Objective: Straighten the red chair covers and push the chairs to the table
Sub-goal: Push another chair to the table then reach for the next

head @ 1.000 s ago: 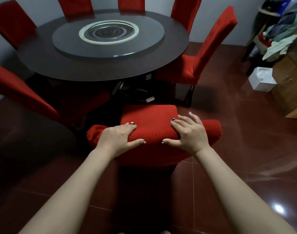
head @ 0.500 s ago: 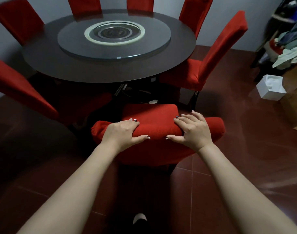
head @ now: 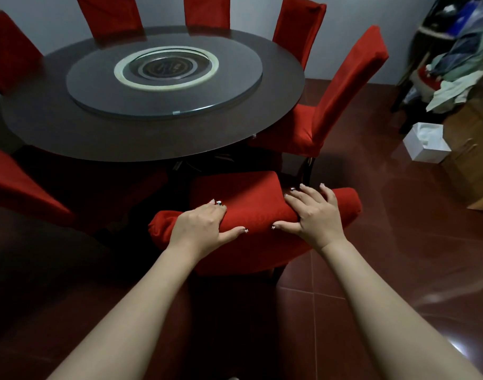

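Red chair cover [head: 234, 187], pulled over the nearest chair [head: 234, 259], smooth across the seat, rolled thick along the top of the backrest. Seat front close to the rim of the round table [head: 42, 127], apparently not yet tucked under it. Gripped at the backrest top by both hands. Left hand [head: 201, 229] wrapped over the roll left of centre, fingers curled down the front, thumb along the rear. Right hand [head: 317, 215] right of centre, fingers spread over the top, thumb pinching from behind. Bare stretch of cover between the two thumbs, and both ends of the roll sticking out past the hands.

Likely to go wrong on the push: fabric sliding over the frame under the palms and bunching up, the grip being on cloth rather than on anything rigid. Also a skewed shove from uneven pressure, sending the seat corner into the neighbouring chair [head: 330, 105], just beside on the right. Possibly a skid on the glossy tiled floor [head: 399, 256], ending in a knock against the table base, hidden in shadow.
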The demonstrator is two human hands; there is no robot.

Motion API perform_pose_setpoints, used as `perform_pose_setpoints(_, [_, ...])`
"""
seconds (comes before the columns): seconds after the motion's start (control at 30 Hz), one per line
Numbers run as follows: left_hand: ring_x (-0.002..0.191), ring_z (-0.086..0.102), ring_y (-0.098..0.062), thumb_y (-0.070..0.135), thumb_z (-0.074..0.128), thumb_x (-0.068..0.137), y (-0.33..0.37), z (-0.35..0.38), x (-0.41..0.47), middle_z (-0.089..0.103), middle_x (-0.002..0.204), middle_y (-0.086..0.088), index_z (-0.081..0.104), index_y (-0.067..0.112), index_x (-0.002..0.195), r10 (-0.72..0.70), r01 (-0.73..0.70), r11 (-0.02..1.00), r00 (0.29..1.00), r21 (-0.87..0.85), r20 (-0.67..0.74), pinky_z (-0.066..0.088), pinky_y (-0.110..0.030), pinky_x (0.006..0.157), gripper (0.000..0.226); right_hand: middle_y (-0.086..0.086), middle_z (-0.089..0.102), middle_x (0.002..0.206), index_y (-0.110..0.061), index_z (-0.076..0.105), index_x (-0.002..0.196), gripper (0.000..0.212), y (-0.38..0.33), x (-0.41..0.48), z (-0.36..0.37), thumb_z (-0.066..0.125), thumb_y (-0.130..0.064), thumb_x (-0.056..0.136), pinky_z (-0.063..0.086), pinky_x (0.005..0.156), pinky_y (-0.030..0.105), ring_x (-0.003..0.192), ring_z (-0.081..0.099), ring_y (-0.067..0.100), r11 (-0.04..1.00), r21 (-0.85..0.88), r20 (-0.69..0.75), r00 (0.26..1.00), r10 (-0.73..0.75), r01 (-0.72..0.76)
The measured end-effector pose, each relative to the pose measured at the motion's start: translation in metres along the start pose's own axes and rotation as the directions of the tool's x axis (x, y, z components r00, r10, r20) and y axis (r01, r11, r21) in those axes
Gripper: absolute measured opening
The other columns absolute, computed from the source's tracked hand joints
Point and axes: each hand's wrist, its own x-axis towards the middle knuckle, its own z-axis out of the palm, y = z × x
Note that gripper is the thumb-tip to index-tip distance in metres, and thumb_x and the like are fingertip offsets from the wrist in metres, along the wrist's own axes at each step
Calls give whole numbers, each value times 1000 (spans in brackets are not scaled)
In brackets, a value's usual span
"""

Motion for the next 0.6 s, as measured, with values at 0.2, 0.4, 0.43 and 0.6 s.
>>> perform_pose_setpoints(0.2, [93, 70, -24, 62, 63, 73, -1, 5, 25, 73, 92, -10, 74, 4, 91, -11, 11, 999, 1000, 38, 12, 57, -32, 66, 61, 5, 72, 101, -12, 75, 97, 75, 18, 19, 18, 43, -74, 70, 28, 101, 46, 104, 66, 25, 999, 49, 1, 1000, -4, 4])
perform_pose_setpoints(0.4, [95, 69, -24, 65, 46, 76, -1, 8, 52, 73, 94, -9, 74, 7, 94, -49, 48, 998, 998, 48, 35, 57, -34, 70, 68, 3, 73, 98, -13, 75, 94, 72, 38, 44, 33, 45, -74, 70, 36, 99, 44, 100, 67, 23, 996, 86, -5, 999, -38, 38])
perform_pose_setpoints(0.43, [93, 70, -23, 65, 41, 75, -4, 7, 53, 74, 92, -9, 74, 7, 93, -47, 46, 997, 999, 55, 23, 57, -33, 69, 69, 2, 73, 98, -14, 75, 94, 72, 37, 46, 35, 46, -75, 70, 39, 99, 44, 99, 67, 22, 995, 89, -19, 999, -48, 49])
perform_pose_setpoints(0.6, [94, 69, -24, 65, 38, 74, -9, 3, 69, 73, 94, -9, 75, 7, 94, -97, 99, 991, 995, 91, -25, 57, -34, 69, 71, -1, 74, 92, -14, 76, 89, 70, 41, 64, 43, 47, -77, 73, 45, 94, 42, 93, 68, 19, 987, 140, -114, 991, -64, 80])
